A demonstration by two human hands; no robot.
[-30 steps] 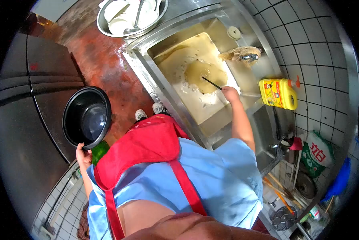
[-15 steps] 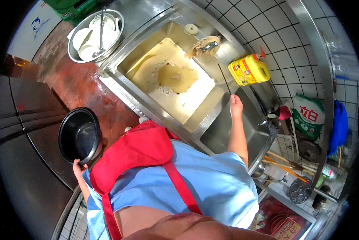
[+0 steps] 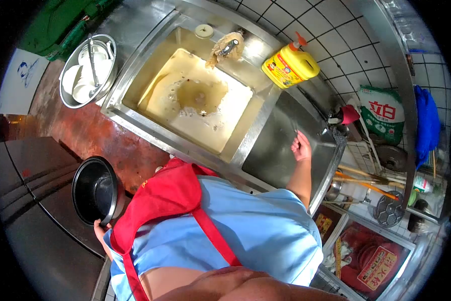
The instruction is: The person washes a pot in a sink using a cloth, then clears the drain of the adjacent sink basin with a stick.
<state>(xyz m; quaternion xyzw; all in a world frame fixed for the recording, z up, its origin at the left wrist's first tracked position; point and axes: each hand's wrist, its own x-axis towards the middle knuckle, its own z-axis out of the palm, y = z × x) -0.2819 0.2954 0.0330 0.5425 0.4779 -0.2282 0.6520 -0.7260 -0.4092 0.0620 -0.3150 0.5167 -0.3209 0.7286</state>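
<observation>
My left hand [image 3: 101, 230] grips the rim of a black basin [image 3: 96, 190], held tilted at my left side. Over the right sink compartment [image 3: 268, 155] is my right hand [image 3: 301, 147], its fingers curled together around the end of a thin stick [image 3: 294, 124], which looks blurred. The left compartment [image 3: 147, 95] contains cloudy brownish water [image 3: 200, 95] above a pale board. A yellow jug [image 3: 289, 66] with a red pump stands behind the divider between the compartments.
A metal bowl [image 3: 110, 45] of white dishes stands left of the sink. Beyond the sink's far edge are a faucet wrapped in cloth [image 3: 228, 47] and a round white lid [image 3: 204, 31]. A green-and-white bag [image 3: 383, 114] and long handles [image 3: 371, 175] are at the right.
The view has turned rightward. My right hand has moved with the stick from the left compartment, past the divider, to above the right one. My left hand still holds the basin.
</observation>
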